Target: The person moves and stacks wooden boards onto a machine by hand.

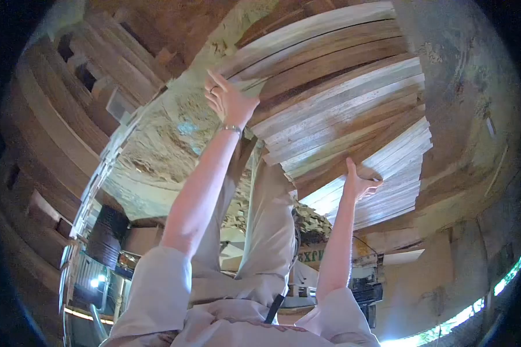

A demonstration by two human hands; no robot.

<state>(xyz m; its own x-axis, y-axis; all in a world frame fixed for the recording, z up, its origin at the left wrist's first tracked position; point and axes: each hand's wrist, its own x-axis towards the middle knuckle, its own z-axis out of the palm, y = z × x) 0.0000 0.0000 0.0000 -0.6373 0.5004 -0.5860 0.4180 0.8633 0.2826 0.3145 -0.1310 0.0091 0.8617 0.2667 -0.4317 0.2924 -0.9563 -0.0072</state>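
My left hand [231,104], with a ring and a bracelet, reaches out beside the near-left ends of a stack of wooden boards [330,75]. Its index finger is straight and the others are loosely bent; I see nothing held in it. Lower on the same stack, my right hand [362,184] lies over the pale board edges [396,179], thumb apart from the bent fingers. A dark patch shows between that thumb and the fingers, too small to name. Slanting just above this hand is a browner board [359,153].
Long stacked timbers [58,127] line the left side. Wood shavings and dust cover the ground [156,139] between them and my legs [266,220]. A dark bin-like object [107,231] stands at lower left, and brown panels [440,277] at lower right.
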